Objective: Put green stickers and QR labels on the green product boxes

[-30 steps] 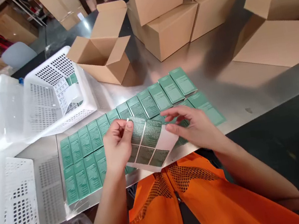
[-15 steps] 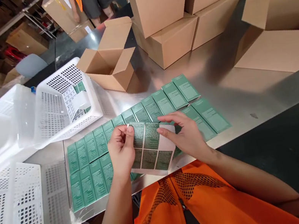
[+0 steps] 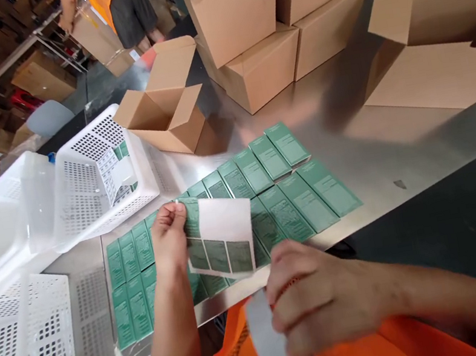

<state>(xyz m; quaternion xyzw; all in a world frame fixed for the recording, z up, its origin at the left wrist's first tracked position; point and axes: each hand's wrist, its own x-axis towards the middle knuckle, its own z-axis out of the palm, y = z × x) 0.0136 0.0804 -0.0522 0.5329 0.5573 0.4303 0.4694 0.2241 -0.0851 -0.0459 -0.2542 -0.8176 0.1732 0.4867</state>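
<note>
A: Left hand [image 3: 169,234]?
B: Pinched shut on the label sheet [image 3: 222,236] at its top-left corner, held just above the green boxes [image 3: 268,194] on the counter [image 3: 380,147].
A: Right hand [image 3: 319,299]?
B: Nearer the body, curled round a peeled white strip [image 3: 266,338].
A: Boxes' long axis?
B: Pointing away from the person, rows running left-right. Left hand's nearer them.

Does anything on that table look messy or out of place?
Mostly tidy: the green boxes lie in neat rows. One white basket is tipped on its side, and the left hand holds a label sheet partly bare.
</note>
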